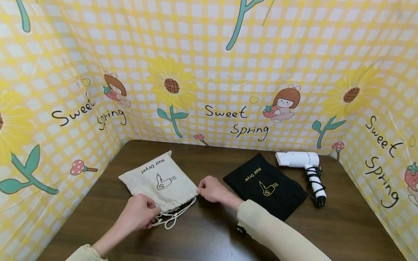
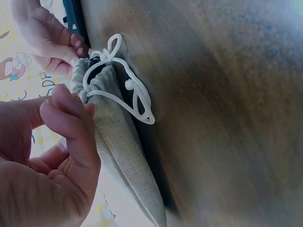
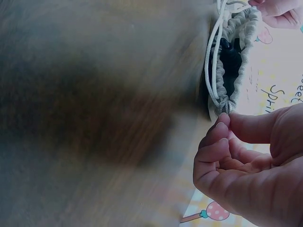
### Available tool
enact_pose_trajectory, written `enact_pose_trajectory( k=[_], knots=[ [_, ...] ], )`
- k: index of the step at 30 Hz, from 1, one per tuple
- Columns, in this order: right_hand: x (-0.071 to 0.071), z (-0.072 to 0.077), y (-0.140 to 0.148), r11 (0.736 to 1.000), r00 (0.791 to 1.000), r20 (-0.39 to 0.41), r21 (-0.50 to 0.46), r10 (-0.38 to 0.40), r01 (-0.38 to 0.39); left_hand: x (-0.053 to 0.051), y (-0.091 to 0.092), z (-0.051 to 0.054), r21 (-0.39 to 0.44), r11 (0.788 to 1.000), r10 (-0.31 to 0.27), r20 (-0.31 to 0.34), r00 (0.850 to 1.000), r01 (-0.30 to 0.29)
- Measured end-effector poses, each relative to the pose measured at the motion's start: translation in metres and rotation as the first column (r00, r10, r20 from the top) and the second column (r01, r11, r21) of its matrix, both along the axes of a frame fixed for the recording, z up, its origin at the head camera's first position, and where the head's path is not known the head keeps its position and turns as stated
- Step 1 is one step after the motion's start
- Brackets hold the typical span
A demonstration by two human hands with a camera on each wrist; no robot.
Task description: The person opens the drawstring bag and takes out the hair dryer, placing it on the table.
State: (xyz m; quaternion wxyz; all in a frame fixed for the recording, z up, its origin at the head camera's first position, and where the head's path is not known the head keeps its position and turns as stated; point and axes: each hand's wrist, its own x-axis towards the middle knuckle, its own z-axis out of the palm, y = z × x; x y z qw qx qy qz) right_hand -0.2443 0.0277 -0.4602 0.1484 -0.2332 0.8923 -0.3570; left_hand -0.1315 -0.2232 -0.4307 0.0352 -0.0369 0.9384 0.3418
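Note:
A cream drawstring bag [image 1: 156, 181] printed "Hair Dryer" lies on the left of the table, its gathered mouth toward me. At the mouth's left corner, my left hand [image 1: 138, 214] pinches the cloth with curled fingers. My right hand [image 1: 213, 189] pinches the right corner between thumb and fingertips, clearest in the right wrist view. Between the hands the mouth gapes, and something dark [image 3: 230, 61] shows inside; its kind is hard to tell. White cord [image 1: 173, 219] hangs in loose loops from the mouth onto the table.
Right of the hands lies a black "Hair Dryer" bag [image 1: 264, 186], under the right forearm's far side. Beyond it is a white hair dryer [image 1: 298, 159], its black cord [image 1: 315, 185] wound round the handle. Checked yellow cloth [image 1: 228, 72] walls in the brown table [image 1: 209, 156].

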Motion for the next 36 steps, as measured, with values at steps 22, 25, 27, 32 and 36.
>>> enact_pose_trajectory(
  k=[22,25,27,32,36],
  knots=[
    [-0.0055,-0.0013,0.0047,1.0,0.999,-0.033,0.001,-0.015,0.015,0.0028,-0.0025,0.0014,0.018,1.0,0.012,0.015,1.0,-0.012],
    [-0.0063,-0.001,0.0049,1.0,0.999,-0.032,-0.005,-0.012,0.011,0.003,-0.0041,0.0003,0.01,1.0,0.017,0.013,1.0,-0.018],
    [-0.0069,-0.0016,0.0047,1.0,0.999,-0.031,-0.005,-0.012,0.012,0.0032,-0.005,-0.0005,0.008,1.0,0.02,0.014,1.0,-0.02],
    [-0.0073,-0.0014,0.0047,1.0,0.999,-0.032,-0.004,-0.026,0.026,0.0034,-0.0061,-0.0008,0.009,1.0,0.022,0.015,1.0,-0.022],
    [-0.0062,0.0009,0.0051,0.999,0.999,-0.017,-0.003,-0.037,0.037,0.0044,-0.0067,-0.0007,0.009,1.0,0.026,0.02,0.999,-0.027]
  ],
)
